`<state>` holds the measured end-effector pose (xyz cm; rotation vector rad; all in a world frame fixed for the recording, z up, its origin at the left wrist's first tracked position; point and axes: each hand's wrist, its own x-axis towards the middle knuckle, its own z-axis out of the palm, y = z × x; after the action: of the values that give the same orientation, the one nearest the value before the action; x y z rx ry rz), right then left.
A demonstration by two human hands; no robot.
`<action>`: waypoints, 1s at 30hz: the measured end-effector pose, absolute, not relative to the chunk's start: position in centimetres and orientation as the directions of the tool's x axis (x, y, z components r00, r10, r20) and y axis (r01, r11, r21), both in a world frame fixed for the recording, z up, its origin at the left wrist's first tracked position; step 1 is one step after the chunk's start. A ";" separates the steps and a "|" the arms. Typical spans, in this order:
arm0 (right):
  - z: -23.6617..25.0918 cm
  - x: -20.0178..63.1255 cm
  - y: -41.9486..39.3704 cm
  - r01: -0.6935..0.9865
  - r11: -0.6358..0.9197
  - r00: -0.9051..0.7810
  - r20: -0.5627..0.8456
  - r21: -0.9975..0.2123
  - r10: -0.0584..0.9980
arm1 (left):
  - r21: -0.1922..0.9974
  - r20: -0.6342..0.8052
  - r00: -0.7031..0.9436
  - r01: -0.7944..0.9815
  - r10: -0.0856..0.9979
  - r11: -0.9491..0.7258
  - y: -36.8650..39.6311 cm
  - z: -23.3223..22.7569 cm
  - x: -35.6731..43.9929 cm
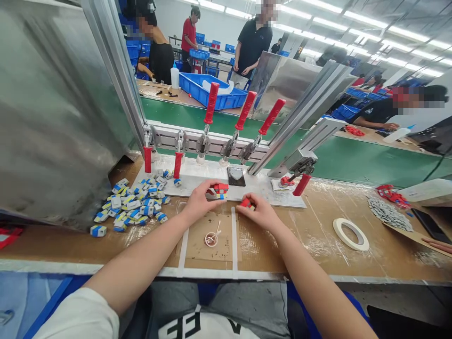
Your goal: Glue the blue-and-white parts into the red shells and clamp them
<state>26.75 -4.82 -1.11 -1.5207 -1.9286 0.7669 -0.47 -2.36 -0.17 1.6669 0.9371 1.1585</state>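
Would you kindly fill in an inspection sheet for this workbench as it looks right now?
Surface: brown workbench, taped and scuffed, white fixture plate at the back.
Job's things: red-topped block on the plate; small red piece.
Clutter: pile of blue-and-white parts, tape roll, small cup, grey parts heap.
Hands: left hand grips the block; right hand pinches the red piece.
Cables: nothing seen.
Surroundings: red-handled toggle clamps, green conveyor, blue bin, other people at work.
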 end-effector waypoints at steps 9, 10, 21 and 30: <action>1.6 27.0 -2.6 0.540 0.241 -0.138 0.198 -0.806 0.970 | 0.989 0.132 0.390 0.005 0.911 -0.145 1.1 0.7 3.1; 2.0 26.6 -1.4 0.480 0.200 -0.127 0.158 -0.854 0.979 | 0.983 0.160 0.398 0.014 0.903 -0.181 1.8 0.8 3.9; 0.5 26.8 5.5 0.202 0.172 -0.048 0.166 -0.964 0.985 | 0.955 0.264 0.296 0.053 0.918 -0.292 7.6 -1.2 8.8; -0.6 27.4 5.2 0.192 0.196 0.014 0.203 -0.962 0.979 | 0.943 0.234 0.300 0.162 0.925 -0.291 7.4 -1.8 9.1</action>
<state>27.42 5.25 -0.56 -1.2080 -1.4101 0.9370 9.12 7.41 -1.81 1.6804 0.9986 1.0786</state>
